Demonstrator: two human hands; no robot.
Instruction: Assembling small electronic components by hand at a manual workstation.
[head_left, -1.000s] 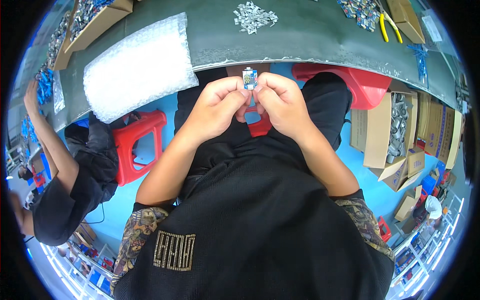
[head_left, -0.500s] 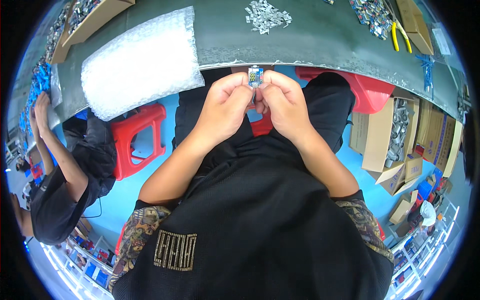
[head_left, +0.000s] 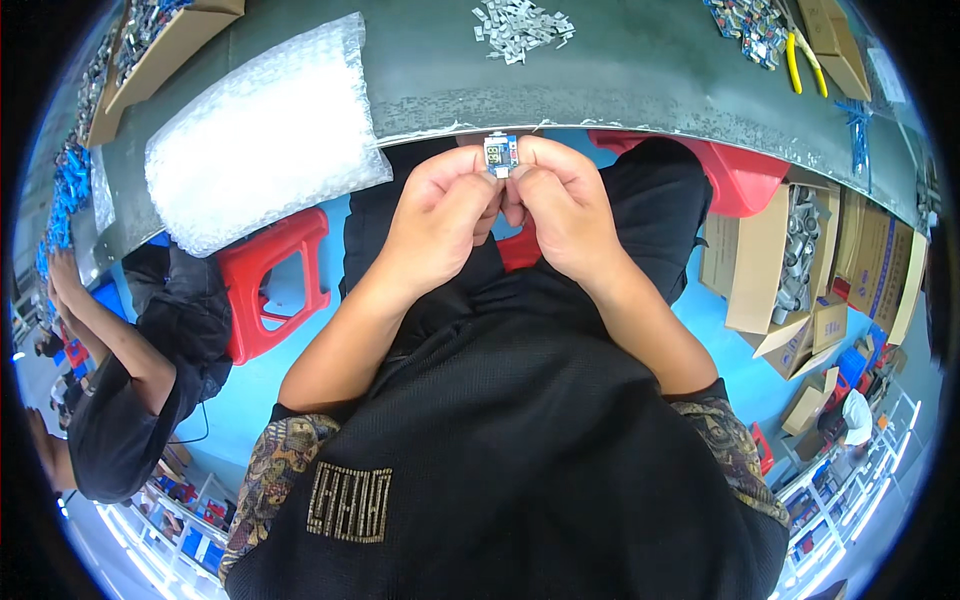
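Observation:
Between my two hands, just off the near edge of the bench, is a small blue circuit board (head_left: 501,155) with a dark digit display and a pale connector on its lower side. My left hand (head_left: 440,215) is closed, its thumb and fingers pinching the board's left side. On the right side, my right hand (head_left: 560,205) grips it the same way. The fingers curled beneath the board are partly hidden. Beyond the hands, a pile of small grey-white parts (head_left: 522,30) lies on the green bench (head_left: 430,75).
Bubble wrap (head_left: 270,130) overhangs the bench edge at left. More circuit boards (head_left: 752,30) and yellow-handled pliers (head_left: 805,65) lie at far right. Red stools (head_left: 275,285) stand below. A carton of grey metal parts (head_left: 765,260) sits right; a co-worker's arm (head_left: 115,320) reaches in left.
The board has tilted slightly in my fingers and sits a little further left in view. The view has shifted slightly. The co-worker's hands have moved lower.

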